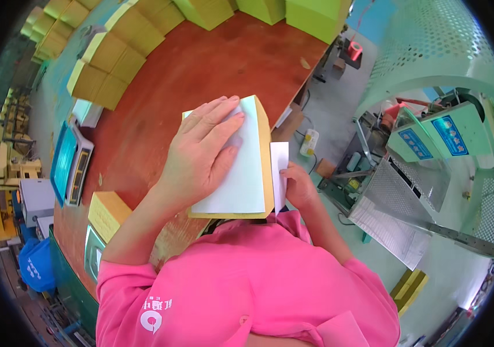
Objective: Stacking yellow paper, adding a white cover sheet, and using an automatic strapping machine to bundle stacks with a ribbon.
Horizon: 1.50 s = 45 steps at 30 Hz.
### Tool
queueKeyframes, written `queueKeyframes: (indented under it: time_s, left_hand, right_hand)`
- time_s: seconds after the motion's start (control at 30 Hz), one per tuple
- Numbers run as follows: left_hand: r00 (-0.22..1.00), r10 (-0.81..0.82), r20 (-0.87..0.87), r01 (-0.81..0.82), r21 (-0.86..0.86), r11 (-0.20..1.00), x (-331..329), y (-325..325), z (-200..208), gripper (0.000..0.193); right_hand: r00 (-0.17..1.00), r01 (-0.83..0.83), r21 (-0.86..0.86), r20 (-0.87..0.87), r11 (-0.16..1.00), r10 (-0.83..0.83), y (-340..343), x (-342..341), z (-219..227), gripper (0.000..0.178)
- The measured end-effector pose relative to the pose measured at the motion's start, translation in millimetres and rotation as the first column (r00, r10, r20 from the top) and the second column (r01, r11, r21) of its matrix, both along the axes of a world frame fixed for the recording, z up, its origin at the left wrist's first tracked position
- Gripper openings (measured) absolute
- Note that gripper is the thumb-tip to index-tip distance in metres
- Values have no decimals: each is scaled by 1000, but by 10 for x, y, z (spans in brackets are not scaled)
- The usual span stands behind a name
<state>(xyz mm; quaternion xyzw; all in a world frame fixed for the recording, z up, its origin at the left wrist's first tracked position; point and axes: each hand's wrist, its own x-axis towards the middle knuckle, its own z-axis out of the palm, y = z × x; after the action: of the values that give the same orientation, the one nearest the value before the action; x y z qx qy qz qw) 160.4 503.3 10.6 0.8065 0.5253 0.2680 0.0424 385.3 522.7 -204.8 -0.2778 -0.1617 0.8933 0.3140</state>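
A yellow block (265, 156), seemingly a stack of paper, is upright in front of my chest at the table's near edge. A white sheet (244, 179) covers most of its top face. My left hand (198, 147) lies flat on that sheet, fingers stretched out toward the far edge. On the block's right side, my right hand (300, 185) is closed on the edge of a white paper piece (280, 168), which stands along the block's side. Some of the right fingers are hidden behind the paper.
Several yellow stacks (108, 69) line the far and left edges of the red table (201, 63). A scale (78, 165) stands at the left, with a yellow block (108, 215) nearer. On the right are a perforated-guard machine (432, 133), a red spool (354, 51) and a power strip (309, 143).
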Motion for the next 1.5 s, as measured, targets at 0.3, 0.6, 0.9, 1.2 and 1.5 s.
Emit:
queueKeyframes:
  time_s: [0.3, 0.6, 0.9, 1.2, 1.5]
  left_hand:
    - [613, 174, 770, -317, 39, 947, -554, -1006, -947, 36]
    - [296, 465, 834, -535, -258, 804, -838, -1248, -2010, 39]
    - [44, 360, 932, -438, -305, 845, -734, -1374, -1755, 41]
    - [-92, 466, 880, -369, -465, 805, -790, -1440, -1549, 52]
    - [2, 544, 839, -385, -502, 775, -805, -1473, -1561, 47]
  right_hand:
    - [989, -86, 238, 139, 967, 53, 183, -63, 829, 37]
    - [974, -224, 107, 69, 969, 217, 827, -285, 546, 42]
    - [887, -414, 199, 306, 888, 345, 1000, -556, 406, 56]
    - [830, -283, 460, 558, 842, -26, 686, -787, 356, 58]
    - [734, -399, 775, 590, 489, -336, 593, -797, 293, 40]
